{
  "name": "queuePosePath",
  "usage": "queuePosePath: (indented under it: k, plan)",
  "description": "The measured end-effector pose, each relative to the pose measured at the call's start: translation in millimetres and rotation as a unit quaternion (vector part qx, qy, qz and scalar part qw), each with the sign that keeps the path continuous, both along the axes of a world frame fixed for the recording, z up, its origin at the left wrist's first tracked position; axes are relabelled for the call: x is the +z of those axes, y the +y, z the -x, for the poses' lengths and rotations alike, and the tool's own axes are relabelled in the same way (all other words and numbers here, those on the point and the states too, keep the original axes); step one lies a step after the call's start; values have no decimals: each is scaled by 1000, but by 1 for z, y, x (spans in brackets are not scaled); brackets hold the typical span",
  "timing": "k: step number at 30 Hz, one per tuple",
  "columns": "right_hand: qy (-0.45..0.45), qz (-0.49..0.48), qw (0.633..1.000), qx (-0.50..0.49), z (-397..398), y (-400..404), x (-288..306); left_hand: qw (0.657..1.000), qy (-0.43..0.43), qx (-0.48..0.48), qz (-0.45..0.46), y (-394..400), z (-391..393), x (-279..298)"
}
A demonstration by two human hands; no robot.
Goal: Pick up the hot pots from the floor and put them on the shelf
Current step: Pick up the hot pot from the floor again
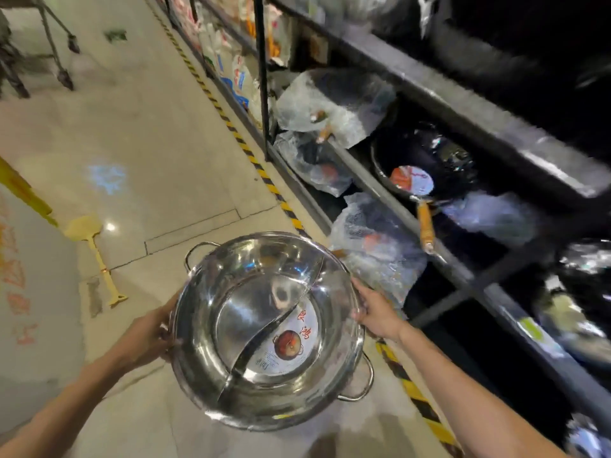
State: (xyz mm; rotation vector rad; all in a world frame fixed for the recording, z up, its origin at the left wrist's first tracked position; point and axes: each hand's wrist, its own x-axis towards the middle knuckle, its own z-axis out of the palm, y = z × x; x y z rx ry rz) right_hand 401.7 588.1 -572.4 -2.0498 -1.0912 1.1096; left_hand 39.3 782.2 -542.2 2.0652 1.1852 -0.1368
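A shiny steel hot pot [267, 328] with an S-shaped divider and a round paper label inside is held above the floor, tilted toward me. It looks like a nested stack, with two wire handles showing. My left hand [148, 335] grips its left rim and my right hand [377, 312] grips its right rim. The dark metal shelf [469, 104] runs along the right, its lower tiers just beyond my right hand.
On the shelf lie a black wok [426, 166] with a wooden handle and several plastic-wrapped pans [334, 104]. Yellow-black hazard tape [251, 157] marks the floor along the shelf base. A yellow spatula-like tool [96, 256] lies on the tiles at left. Cart legs [62, 44] stand far left.
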Motion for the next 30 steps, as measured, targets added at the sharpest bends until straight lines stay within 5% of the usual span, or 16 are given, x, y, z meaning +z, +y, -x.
queuePosePath:
  k: [5, 10, 19, 30]
  plan:
    - [-39, -6, 995, -95, -11, -105, 159, 992, -2, -125, -21, -25, -62, 162]
    - [-88, -2, 978, -191, 1, -215, 246, 963, -45, -261, -43, -62, -132, 243]
    - [-165, 50, 921, -349, 50, -406, 275, 898, -83, -432, -26, -191, -216, 248]
    - [-89, 14, 879, -469, 106, -550, 240, 833, -41, -551, -7, -328, -273, 237]
